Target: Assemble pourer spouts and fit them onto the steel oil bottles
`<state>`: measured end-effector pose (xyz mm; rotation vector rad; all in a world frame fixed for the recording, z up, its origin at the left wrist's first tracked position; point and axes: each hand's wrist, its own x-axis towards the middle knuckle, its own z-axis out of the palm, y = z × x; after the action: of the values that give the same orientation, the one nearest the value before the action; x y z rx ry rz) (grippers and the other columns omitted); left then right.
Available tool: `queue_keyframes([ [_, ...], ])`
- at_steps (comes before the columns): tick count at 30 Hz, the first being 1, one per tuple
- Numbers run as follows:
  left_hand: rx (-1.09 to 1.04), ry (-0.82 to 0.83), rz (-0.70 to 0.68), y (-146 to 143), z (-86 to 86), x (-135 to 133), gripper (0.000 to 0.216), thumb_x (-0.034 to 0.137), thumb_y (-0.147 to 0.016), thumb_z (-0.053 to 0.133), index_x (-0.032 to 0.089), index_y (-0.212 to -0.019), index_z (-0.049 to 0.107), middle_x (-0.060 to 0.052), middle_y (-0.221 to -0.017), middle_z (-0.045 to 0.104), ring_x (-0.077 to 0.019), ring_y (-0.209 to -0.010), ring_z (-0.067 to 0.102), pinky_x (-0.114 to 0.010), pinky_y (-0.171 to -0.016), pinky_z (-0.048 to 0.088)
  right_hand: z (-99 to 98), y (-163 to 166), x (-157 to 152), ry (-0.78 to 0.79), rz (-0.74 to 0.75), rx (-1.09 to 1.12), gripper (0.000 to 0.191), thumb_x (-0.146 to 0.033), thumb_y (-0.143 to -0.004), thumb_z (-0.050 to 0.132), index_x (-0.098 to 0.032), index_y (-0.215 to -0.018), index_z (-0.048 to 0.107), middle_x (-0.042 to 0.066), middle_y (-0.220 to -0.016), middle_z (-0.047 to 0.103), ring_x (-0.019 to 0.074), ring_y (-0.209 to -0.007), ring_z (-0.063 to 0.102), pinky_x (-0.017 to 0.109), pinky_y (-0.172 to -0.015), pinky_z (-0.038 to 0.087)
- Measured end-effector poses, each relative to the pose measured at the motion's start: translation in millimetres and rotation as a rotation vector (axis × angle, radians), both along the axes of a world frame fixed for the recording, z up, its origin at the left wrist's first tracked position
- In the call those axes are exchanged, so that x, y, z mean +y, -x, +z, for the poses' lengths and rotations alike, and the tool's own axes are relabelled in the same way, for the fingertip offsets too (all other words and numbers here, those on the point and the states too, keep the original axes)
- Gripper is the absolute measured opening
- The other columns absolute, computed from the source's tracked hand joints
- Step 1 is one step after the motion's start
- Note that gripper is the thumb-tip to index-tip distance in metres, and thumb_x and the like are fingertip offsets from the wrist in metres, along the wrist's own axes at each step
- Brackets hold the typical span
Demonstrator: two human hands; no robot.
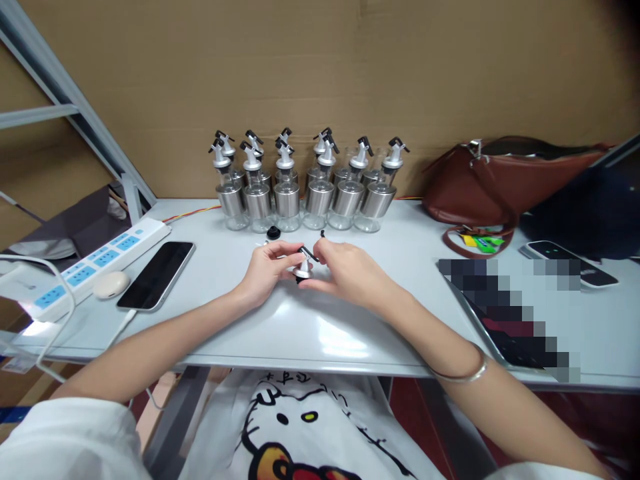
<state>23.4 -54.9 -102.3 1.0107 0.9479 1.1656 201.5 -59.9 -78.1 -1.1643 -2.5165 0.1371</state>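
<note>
Both my hands meet over the middle of the grey table (pixel 320 333). My left hand (pixel 265 272) and my right hand (pixel 347 272) pinch a small silver and black pour-spout cap (pixel 303 265) between their fingertips, just above the table top. Behind them stand several glass and steel dispenser bottles (pixel 305 190) in rows, each with the same spout cap on. A small black round part (pixel 273 232) lies on the table in front of the bottles, and a tiny black piece (pixel 323 233) lies to its right.
A white power strip (pixel 95 263), a small cream oval object (pixel 111 285) and a dark phone (pixel 157 275) on a cable lie at the left. A brown leather bag (pixel 480 183), a second phone (pixel 570 262) and a blurred flat item (pixel 510 313) occupy the right. Cardboard wall behind.
</note>
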Motion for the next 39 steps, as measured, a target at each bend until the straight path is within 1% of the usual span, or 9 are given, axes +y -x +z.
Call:
queue_keyframes([
  [2, 0.002, 0.008, 0.006, -0.2, -1.2, -1.0, 0.036, 0.026, -0.055, 0.084, 0.012, -0.084, 0.07, -0.003, -0.072, 0.07, -0.0175, -0.065, 0.067, -0.027, -0.051, 0.055, 0.5, 2.0, -0.8, -0.081, -0.006, -0.126, 0.044, -0.058, -0.087, 0.051, -0.014, -0.089, 0.054, 0.013, -0.08, 0.067, 0.0226, -0.07, 0.06, 0.032, -0.064, 0.036],
  [5, 0.001, 0.02, 0.009, -0.1, -3.1, -1.9, 0.035, 0.027, -0.055, 0.084, 0.012, -0.083, 0.071, -0.002, -0.068, 0.068, -0.0155, -0.061, 0.064, -0.027, -0.048, 0.054, 0.0, 3.5, -0.7, -0.119, 0.005, -0.224, 0.051, -0.059, -0.092, 0.037, -0.013, -0.087, 0.058, 0.014, -0.078, 0.068, 0.023, -0.069, 0.061, 0.032, -0.065, 0.035],
  [10, 0.04, 0.049, 0.012, 1.1, -4.6, -0.8, 0.035, 0.029, -0.057, 0.083, 0.012, -0.085, 0.071, -0.001, -0.068, 0.066, -0.0131, -0.06, 0.061, -0.026, -0.05, 0.054, -3.2, 4.1, 0.3, -0.063, 0.04, -0.2, 0.049, -0.053, -0.096, 0.033, -0.013, -0.084, 0.059, 0.013, -0.074, 0.068, 0.0224, -0.065, 0.061, 0.032, -0.062, 0.033],
  [15, 0.026, -0.028, 0.022, 1.4, -2.2, -0.3, 0.035, 0.029, -0.058, 0.083, 0.013, -0.084, 0.066, 0.0, -0.072, 0.064, -0.0142, -0.066, 0.063, -0.029, -0.056, 0.058, -4.7, 1.7, 2.2, -0.01, 0.032, -0.115, 0.037, -0.044, -0.097, 0.038, -0.014, -0.089, 0.057, 0.013, -0.079, 0.068, 0.0223, -0.067, 0.062, 0.03, -0.06, 0.032],
  [21, 0.021, -0.121, -0.042, 2.5, -2.1, 1.4, 0.04, 0.029, -0.062, 0.08, 0.018, -0.095, 0.061, 0.002, -0.083, 0.058, -0.0142, -0.075, 0.063, -0.031, -0.064, 0.059, -1.2, -3.0, 4.4, 0.056, 0.012, -0.12, 0.024, -0.037, -0.098, 0.041, -0.016, -0.093, 0.052, 0.008, -0.075, 0.066, 0.0196, -0.064, 0.058, 0.027, -0.056, 0.029],
  [28, 0.06, -0.063, -0.125, 8.2, -0.6, 7.9, 0.047, 0.029, -0.064, 0.078, 0.019, -0.107, 0.065, 0.002, -0.083, 0.055, -0.0116, -0.074, 0.059, -0.023, -0.06, 0.056, 3.3, -5.3, 2.5, 0.099, 0.087, -0.022, 0.029, -0.029, -0.099, 0.034, -0.017, -0.083, 0.055, 0.006, -0.075, 0.062, 0.0167, -0.068, 0.054, 0.027, -0.062, 0.032],
  [32, 0.047, -0.055, -0.08, 6.5, 0.0, 8.0, 0.041, 0.029, -0.06, 0.08, 0.016, -0.095, 0.063, 0.002, -0.082, 0.055, -0.0124, -0.072, 0.061, -0.026, -0.059, 0.057, 5.8, -6.3, 2.2, 0.205, 0.05, 0.039, 0.031, -0.036, -0.097, 0.038, -0.016, -0.087, 0.059, 0.007, -0.078, 0.063, 0.0164, -0.068, 0.055, 0.028, -0.064, 0.035],
  [35, 0.037, -0.049, -0.037, 4.4, 0.6, 6.1, 0.04, 0.031, -0.059, 0.081, 0.016, -0.087, 0.056, 0.001, -0.081, 0.058, -0.0155, -0.073, 0.064, -0.028, -0.057, 0.058, 6.3, -6.3, 1.8, 0.258, 0.005, 0.079, 0.035, -0.048, -0.091, 0.048, -0.015, -0.099, 0.059, 0.006, -0.079, 0.064, 0.0168, -0.066, 0.055, 0.027, -0.062, 0.036],
  [39, 0.075, -0.136, -0.054, 3.6, 3.6, 1.1, 0.038, 0.032, -0.06, 0.08, 0.016, -0.081, 0.053, 0.002, -0.083, 0.055, -0.0151, -0.073, 0.064, -0.029, -0.055, 0.059, 6.5, -4.0, -0.8, 0.284, 0.029, 0.151, 0.039, -0.043, -0.084, 0.059, -0.014, -0.11, 0.054, 0.006, -0.085, 0.064, 0.018, -0.071, 0.057, 0.027, -0.064, 0.039],
])
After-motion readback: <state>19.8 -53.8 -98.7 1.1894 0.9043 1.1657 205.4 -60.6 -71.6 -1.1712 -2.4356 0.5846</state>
